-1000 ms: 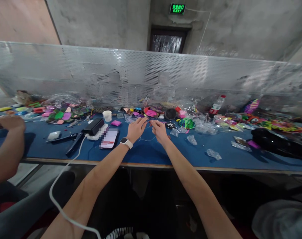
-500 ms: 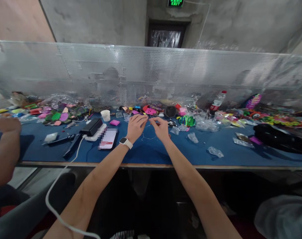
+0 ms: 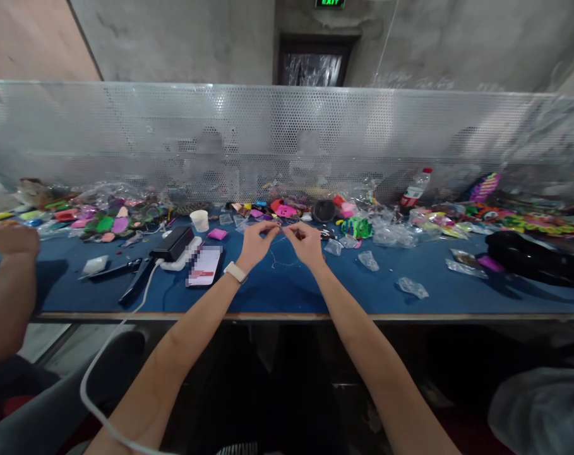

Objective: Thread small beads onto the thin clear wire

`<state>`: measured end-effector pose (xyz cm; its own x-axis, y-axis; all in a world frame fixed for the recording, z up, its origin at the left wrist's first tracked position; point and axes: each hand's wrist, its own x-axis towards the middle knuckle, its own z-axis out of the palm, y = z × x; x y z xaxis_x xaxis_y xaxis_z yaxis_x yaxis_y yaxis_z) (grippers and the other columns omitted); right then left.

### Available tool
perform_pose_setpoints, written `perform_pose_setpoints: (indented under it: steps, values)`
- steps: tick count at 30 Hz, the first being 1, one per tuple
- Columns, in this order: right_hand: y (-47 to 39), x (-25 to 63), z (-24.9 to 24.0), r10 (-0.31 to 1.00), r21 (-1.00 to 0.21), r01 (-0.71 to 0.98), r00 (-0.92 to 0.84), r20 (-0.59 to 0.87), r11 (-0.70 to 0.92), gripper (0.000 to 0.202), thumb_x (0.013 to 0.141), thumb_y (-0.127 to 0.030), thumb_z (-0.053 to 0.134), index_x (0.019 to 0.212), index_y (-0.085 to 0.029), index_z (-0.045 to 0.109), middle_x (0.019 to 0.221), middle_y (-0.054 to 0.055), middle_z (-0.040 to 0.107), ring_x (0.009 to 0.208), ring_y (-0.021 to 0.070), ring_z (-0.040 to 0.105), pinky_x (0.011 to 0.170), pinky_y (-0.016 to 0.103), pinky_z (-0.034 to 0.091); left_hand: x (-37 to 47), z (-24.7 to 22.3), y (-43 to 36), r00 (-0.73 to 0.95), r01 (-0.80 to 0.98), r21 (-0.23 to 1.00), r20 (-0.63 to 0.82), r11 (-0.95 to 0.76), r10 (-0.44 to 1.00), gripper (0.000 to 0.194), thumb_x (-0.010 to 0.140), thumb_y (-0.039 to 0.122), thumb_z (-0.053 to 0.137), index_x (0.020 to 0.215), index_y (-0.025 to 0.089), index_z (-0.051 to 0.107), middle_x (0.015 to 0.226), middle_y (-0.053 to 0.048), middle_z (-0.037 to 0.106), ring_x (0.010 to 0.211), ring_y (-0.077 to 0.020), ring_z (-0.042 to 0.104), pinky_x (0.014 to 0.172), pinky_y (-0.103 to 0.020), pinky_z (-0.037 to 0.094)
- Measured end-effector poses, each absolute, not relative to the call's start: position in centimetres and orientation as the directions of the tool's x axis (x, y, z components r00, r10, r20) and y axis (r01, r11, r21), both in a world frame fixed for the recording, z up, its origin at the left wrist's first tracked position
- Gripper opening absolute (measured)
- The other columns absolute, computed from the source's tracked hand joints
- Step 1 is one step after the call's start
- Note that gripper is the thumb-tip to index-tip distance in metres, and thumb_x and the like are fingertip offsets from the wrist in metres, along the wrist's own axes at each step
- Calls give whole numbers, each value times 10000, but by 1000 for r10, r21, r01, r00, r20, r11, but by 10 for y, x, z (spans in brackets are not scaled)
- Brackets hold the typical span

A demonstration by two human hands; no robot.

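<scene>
Over the blue tabletop, my left hand (image 3: 258,244) and my right hand (image 3: 305,242) face each other with their fingertips pinched and almost meeting. Between them runs a thin pale thread (image 3: 283,262), whose loose length trails onto the table below. Anything smaller at the fingertips is too tiny to make out. Just beyond the hands lies a pink figure piece (image 3: 287,210). To the left of my left hand are a phone (image 3: 205,265) and a small magenta packet (image 3: 217,234).
Left of the phone stand a black charger box (image 3: 172,243) with a white cable and a paper cup (image 3: 199,220). Colourful pieces and plastic bags (image 3: 393,234) line the perforated screen (image 3: 249,126). A bottle (image 3: 415,189) stands back right. Another person's hand (image 3: 14,243) is far left.
My left hand has turned, bringing its thumb more into view, and its fingers have drawn together into a pinch. My right hand stays nearly in place. The view has shifted slightly.
</scene>
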<state>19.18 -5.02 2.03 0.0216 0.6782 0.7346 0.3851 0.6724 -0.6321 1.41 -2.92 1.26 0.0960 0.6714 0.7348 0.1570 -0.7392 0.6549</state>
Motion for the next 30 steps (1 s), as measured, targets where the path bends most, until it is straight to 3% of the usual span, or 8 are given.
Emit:
perform_pose_setpoints:
  steps: [4, 7, 9, 13, 17, 21, 24, 30]
  values:
    - [-48, 190, 18, 744, -709, 290, -16, 668, 642, 350, 935, -543, 709, 854, -204, 748, 739, 41, 734, 656, 197, 670, 655, 328, 543, 13, 10, -25, 53, 99, 709, 697, -698, 715, 163, 926, 327, 744, 967, 178, 798, 955, -85, 814, 863, -206, 767, 832, -345, 603]
    - [-43, 190, 12, 793, -770, 196, -98, 601, 607, 323, 916, -498, 724, 1062, -210, 723, 790, 31, 739, 651, 198, 703, 648, 332, 582, 13, 8, -24, 38, 90, 731, 676, -676, 736, 175, 916, 341, 757, 967, 180, 802, 943, -85, 815, 858, -210, 770, 838, -353, 608]
    - [-40, 191, 8, 788, -758, 222, -106, 606, 613, 435, 915, -444, 722, 1285, -229, 647, 899, 37, 756, 662, 192, 708, 652, 336, 602, 13, 7, -24, 34, 87, 746, 660, -660, 750, 165, 911, 333, 759, 963, 182, 802, 923, -84, 815, 852, -217, 775, 838, -359, 612]
    - [-42, 192, 5, 655, -535, 534, -47, 754, 654, 711, 909, -261, 699, 1572, -266, 443, 1363, 153, 646, 955, 257, 735, 811, 430, 644, 13, 6, -23, 0, 103, 774, 628, -624, 778, 142, 904, 312, 746, 925, 181, 797, 866, -83, 808, 812, -221, 773, 807, -359, 613]
    - [-43, 193, 12, 517, -119, 762, -307, 799, 636, 613, 897, -123, 690, 1482, -274, 581, 1530, 170, 514, 1428, 384, 513, 1152, 607, 480, 14, 5, -21, 33, 45, 787, 614, -615, 788, 133, 868, 291, 749, 893, 170, 797, 870, -91, 808, 813, -219, 770, 805, -352, 608]
    - [-41, 193, 24, 450, 77, 735, -491, 746, 674, 456, 950, -245, 738, 1393, -209, 637, 1414, 176, 626, 1363, 371, 540, 1170, 580, 418, 14, 6, -21, 55, -47, 812, 584, -582, 810, 167, 851, 316, 758, 910, 164, 793, 877, -82, 806, 812, -207, 762, 768, -322, 600]
    - [-38, 193, 32, 416, 137, 697, -562, 715, 704, 430, 997, -344, 713, 1388, -182, 638, 1321, 169, 692, 1266, 346, 592, 1160, 537, 405, 13, 8, -22, 20, -37, 806, 591, -590, 806, 202, 867, 370, 762, 903, 171, 767, 832, -58, 784, 745, -180, 729, 690, -288, 571]
    - [-32, 196, 38, 403, 183, 668, -619, 674, 721, 353, 1074, -316, 578, 1403, -210, 652, 1232, 140, 753, 1174, 319, 638, 1136, 531, 387, 15, 5, -21, -24, 30, 805, 593, -592, 805, 229, 935, 409, 734, 905, 182, 718, 728, -17, 712, 630, -142, 657, 629, -274, 531]
